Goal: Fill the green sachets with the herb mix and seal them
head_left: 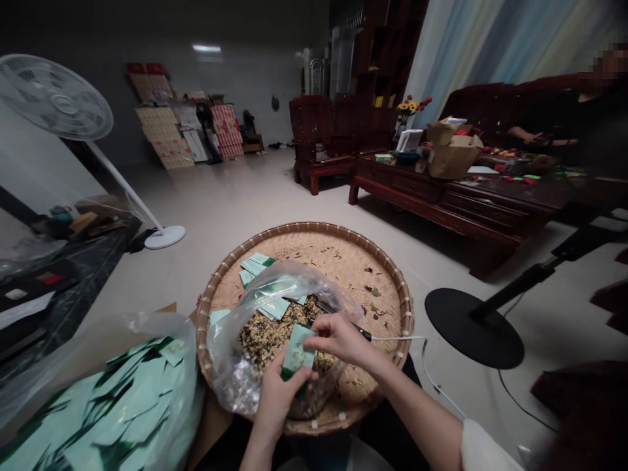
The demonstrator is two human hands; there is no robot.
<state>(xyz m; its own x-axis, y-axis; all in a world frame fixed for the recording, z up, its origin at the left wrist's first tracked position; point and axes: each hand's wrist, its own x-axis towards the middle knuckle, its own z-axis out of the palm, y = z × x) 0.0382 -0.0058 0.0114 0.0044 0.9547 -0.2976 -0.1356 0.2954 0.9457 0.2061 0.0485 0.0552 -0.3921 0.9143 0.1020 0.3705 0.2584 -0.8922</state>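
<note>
Both hands hold one small pale green packet over a clear plastic bag of dried loose bits. My left hand grips the packet from below, fingers wrapped round it. My right hand pinches its top edge. The bag lies in a round woven bamboo tray on my lap. More green packets rest at the tray's far left side and inside the bag.
A clear bag full of green packets sits at my left. A white cable trails off the tray to the right. A black round stand base, white fan and dark wooden table surround me. Another person sits at far right.
</note>
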